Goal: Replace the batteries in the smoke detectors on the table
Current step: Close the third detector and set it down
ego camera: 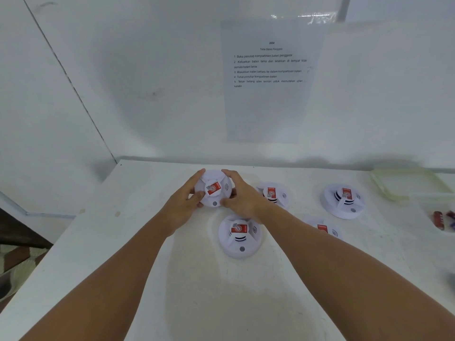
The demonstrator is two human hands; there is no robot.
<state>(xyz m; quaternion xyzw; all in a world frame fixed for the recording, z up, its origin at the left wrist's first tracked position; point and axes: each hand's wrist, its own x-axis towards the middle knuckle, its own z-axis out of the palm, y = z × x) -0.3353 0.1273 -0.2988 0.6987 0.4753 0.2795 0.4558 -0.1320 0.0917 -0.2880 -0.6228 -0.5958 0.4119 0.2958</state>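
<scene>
Toward the far left of the white table (123, 242), both of the person's hands close around one white smoke detector (213, 188) from opposite sides. Fingers of the left hand (183, 205) curl over its left rim, with the thumb pressed against the near edge; the right hand (240, 195) grips the right rim in the same way. Whether the detector rests on the table or is lifted slightly off it cannot be told from this angle. Its face points up, showing a red label and a small grey button near the front edge.

Four more detectors (all with the same red label) lie nearby: one (240, 236) just in front of the hands, one (273, 194) partly hidden behind the right wrist, one (325, 228) largely covered by the right forearm, and one (343, 200) farther right. Red-wrapped batteries (439, 219), blurred, sit at the right edge, beyond a pale tray (403, 185). A printed instruction sheet (269, 77) is taped to the wall behind.
</scene>
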